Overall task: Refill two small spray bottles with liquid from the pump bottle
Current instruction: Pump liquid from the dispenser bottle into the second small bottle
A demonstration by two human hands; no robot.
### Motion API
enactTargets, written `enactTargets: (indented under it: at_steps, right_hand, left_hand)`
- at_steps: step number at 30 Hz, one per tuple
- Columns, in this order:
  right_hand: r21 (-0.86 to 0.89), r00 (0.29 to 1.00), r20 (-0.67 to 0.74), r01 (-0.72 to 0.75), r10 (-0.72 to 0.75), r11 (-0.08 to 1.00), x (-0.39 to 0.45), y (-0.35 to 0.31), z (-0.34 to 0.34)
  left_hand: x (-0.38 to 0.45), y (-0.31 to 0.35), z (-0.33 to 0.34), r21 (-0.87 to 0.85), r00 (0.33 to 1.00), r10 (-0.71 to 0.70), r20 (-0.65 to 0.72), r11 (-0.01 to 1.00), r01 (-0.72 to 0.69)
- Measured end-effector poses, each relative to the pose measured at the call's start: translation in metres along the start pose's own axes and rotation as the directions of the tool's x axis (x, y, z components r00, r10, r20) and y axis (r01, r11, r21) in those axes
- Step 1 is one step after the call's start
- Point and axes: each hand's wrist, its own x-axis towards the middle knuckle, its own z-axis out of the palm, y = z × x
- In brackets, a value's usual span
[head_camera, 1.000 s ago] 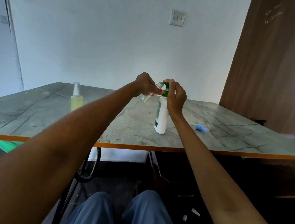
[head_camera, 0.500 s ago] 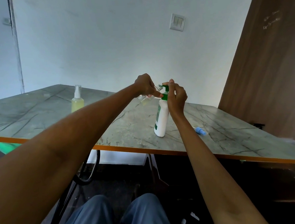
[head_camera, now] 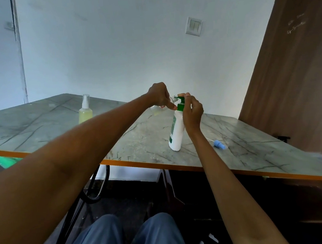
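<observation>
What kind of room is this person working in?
Probably a plain room in a home or small office: a marble-patterned table with orange edging, a bare white wall with a light switch, and a brown wooden panel.

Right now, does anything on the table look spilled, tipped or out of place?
No spill shows. The blue spray cap lies on its side on the table, off its bottle. The pump bottle leans, steadied by the right hand; the left hand holds the small clear bottle tilted at the nozzle.
</observation>
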Motion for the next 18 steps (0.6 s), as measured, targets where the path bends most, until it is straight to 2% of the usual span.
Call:
enactTargets:
  at_steps: [4,10,18]
  right_hand:
    - [-0.028,0.999,-0.013,0.038,-0.038,0.999,0.003,-0.007,0.0]
    - [-0.199,0.972,-0.039,0.221,-0.233,0.955,0.003,-0.007,-0.003]
    - [-0.168,0.977,-0.076,0.187,-0.202,0.968,-0.006,0.003,0.001]
  left_hand:
    - [0.0,0.0,-0.001,-0.03,1.0,-0.005,-0.017,1.0,0.004]
    - [-0.001,-0.002,0.002,-0.152,0.999,-0.049,-0.007,0.987,0.048]
    - [-0.002,-0.009,0.005,-0.175,0.997,-0.07,0.035,0.982,0.075]
